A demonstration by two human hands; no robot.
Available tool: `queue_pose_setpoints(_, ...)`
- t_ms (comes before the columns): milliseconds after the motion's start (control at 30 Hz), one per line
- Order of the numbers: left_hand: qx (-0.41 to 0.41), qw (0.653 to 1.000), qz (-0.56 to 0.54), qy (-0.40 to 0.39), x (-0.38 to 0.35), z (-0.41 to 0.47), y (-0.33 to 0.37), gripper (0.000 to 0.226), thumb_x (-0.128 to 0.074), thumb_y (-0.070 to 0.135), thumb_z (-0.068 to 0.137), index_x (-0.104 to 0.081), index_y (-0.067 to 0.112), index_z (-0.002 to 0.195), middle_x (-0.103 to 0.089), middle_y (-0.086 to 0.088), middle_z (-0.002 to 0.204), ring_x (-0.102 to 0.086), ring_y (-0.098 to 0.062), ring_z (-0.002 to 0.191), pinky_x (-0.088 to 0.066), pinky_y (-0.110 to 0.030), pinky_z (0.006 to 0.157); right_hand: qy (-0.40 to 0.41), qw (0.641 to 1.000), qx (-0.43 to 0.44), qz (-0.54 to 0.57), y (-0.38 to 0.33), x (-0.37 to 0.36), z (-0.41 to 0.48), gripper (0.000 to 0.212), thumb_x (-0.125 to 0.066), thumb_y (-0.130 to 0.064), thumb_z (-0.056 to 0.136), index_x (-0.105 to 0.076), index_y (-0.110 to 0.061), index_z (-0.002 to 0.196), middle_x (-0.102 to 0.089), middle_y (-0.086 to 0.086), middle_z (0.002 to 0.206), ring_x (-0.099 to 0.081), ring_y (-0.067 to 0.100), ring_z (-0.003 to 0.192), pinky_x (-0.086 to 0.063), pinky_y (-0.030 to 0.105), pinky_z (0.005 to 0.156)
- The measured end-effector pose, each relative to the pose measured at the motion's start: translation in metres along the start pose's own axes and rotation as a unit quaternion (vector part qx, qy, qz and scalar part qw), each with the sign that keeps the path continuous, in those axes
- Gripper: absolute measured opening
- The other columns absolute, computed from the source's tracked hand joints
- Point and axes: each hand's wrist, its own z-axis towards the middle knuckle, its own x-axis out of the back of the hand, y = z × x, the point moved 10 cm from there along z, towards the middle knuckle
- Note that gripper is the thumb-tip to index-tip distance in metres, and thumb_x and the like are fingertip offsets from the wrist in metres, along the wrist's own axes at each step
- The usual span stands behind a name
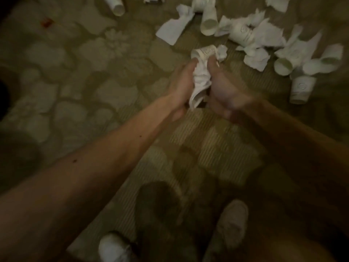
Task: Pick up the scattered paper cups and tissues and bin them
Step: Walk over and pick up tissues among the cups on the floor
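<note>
Crumpled tissues (pixel 200 83) pressed between both hands (pixel 200 91).

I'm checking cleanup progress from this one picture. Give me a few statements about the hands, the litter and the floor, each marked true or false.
1. Both hands, the left hand and the right hand, are closed on one bundle of crumpled white tissue and a paper cup. True.
2. The patterned beige carpet has been cleared of litter. False: white paper cups such as one lying on its side and torn white tissues lie scattered on it.
3. The fallen cups lie mostly at the upper right of the view. True.
4. A waste bin stands beside the hands. False: no bin is visible.
5. A light-coloured shoe shows at the bottom. True.
</note>
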Motion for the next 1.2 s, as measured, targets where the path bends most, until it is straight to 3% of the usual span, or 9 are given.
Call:
queue_pose_setpoints(133, -0.004, 1.0, -0.021, -0.01, 0.051, -0.112, 0.114, 0.037, -0.038, 0.03, 0.107, -0.066, 0.007, 0.115, -0.073, -0.012, 0.111, -0.071, -0.02, 0.103, -0.057, -0.031, 0.088, 0.022, 0.985, 0.11, -0.132, -0.11, -0.093, -0.11, 0.044, -0.033, -0.044, 0.104, -0.041, -0.022, 0.141, -0.06, -0.011, 0.111, -0.064, -0.006, 0.094, -0.053, 0.014, 0.076)
queue_pose_setpoints(233, -0.009, 0.999, -0.041, 0.017, 0.105, -0.206, 0.198, 0.039, -0.048, 0.027, 0.104, -0.06, -0.001, 0.128, -0.064, -0.022, 0.126, -0.062, -0.032, 0.118, -0.051, -0.042, 0.096, -0.009, 0.97, 0.177, -0.166, -0.18, -0.18, -0.204, 0.037, -0.037, -0.033, 0.105, -0.04, -0.022, 0.14, -0.056, -0.008, 0.124, -0.056, 0.002, 0.113, -0.048, 0.023, 0.095)
queue_pose_setpoints(400, 0.04, 0.989, -0.116, 0.083, 0.204, -0.368, 0.288, 0.04, -0.045, 0.026, 0.102, -0.063, 0.0, 0.127, -0.065, -0.022, 0.127, -0.061, -0.035, 0.12, -0.048, -0.042, 0.093, 0.073, 0.879, 0.308, -0.356, -0.27, -0.316, -0.353, 0.024, -0.057, -0.037, 0.094, -0.067, -0.017, 0.101, -0.051, -0.005, 0.103, -0.053, 0.008, 0.095, -0.042, 0.023, 0.082)
queue_pose_setpoints(533, 0.045, 0.963, -0.165, 0.21, 0.291, -0.46, 0.323, 0.031, -0.051, 0.019, 0.099, -0.069, -0.001, 0.114, -0.071, -0.021, 0.113, -0.068, -0.032, 0.106, -0.053, -0.044, 0.089, -0.033, 0.873, 0.3, -0.383, -0.284, -0.431, -0.406, 0.017, -0.062, -0.03, 0.091, -0.069, -0.015, 0.095, -0.059, 0.001, 0.096, -0.058, 0.016, 0.089, -0.041, 0.025, 0.073)
queue_pose_setpoints(633, 0.027, 0.942, -0.151, 0.298, 0.352, -0.5, 0.344, 0.018, -0.055, 0.01, 0.096, -0.071, 0.004, 0.09, -0.073, -0.011, 0.082, -0.07, -0.019, 0.075, -0.056, -0.03, 0.061, -0.133, 0.87, 0.264, -0.394, -0.285, -0.496, -0.417, 0.016, -0.064, -0.038, 0.088, -0.067, -0.025, 0.096, -0.055, -0.013, 0.09, -0.057, 0.009, 0.086, -0.035, 0.014, 0.066)
queue_pose_setpoints(800, 0.034, 0.909, -0.154, 0.385, 0.42, -0.512, 0.362, 0.01, -0.053, 0.007, 0.095, -0.063, 0.006, 0.099, -0.061, -0.014, 0.094, -0.059, -0.024, 0.087, -0.05, -0.037, 0.076, -0.314, 0.849, 0.168, -0.392, -0.267, -0.564, -0.408, 0.052, -0.074, -0.056, 0.064, -0.059, -0.037, 0.109, -0.048, -0.02, 0.105, -0.061, -0.002, 0.087, -0.051, 0.016, 0.073)
queue_pose_setpoints(900, 0.052, 0.898, -0.209, 0.383, 0.44, -0.488, 0.362, 0.02, -0.047, 0.005, 0.097, -0.064, 0.0, 0.107, -0.063, -0.02, 0.1, -0.063, -0.029, 0.091, -0.051, -0.039, 0.08, -0.371, 0.812, 0.152, -0.424, -0.261, -0.588, -0.379, 0.064, -0.084, -0.044, 0.061, -0.056, -0.034, 0.118, -0.048, -0.015, 0.113, -0.061, 0.0, 0.093, -0.055, 0.023, 0.078)
queue_pose_setpoints(1067, 0.042, 0.879, -0.379, 0.287, 0.454, -0.417, 0.36, 0.031, -0.039, 0.023, 0.099, -0.063, 0.006, 0.088, -0.069, -0.011, 0.08, -0.067, -0.021, 0.076, -0.053, -0.028, 0.064, -0.347, 0.794, 0.16, -0.473, -0.259, -0.619, -0.298, 0.042, -0.081, -0.039, 0.07, -0.063, -0.036, 0.108, -0.054, -0.02, 0.097, -0.054, -0.007, 0.082, -0.04, 0.014, 0.067)
queue_pose_setpoints(1200, 0.039, 0.841, -0.431, 0.325, 0.494, -0.362, 0.342, 0.024, -0.034, 0.015, 0.094, -0.056, 0.007, 0.088, -0.055, -0.013, 0.079, -0.058, -0.022, 0.072, -0.046, -0.033, 0.074, -0.33, 0.817, 0.097, -0.463, -0.241, -0.636, -0.225, 0.034, -0.08, -0.042, 0.075, -0.067, -0.037, 0.106, -0.061, -0.031, 0.068, -0.056, -0.016, 0.065, -0.039, 0.006, 0.055)
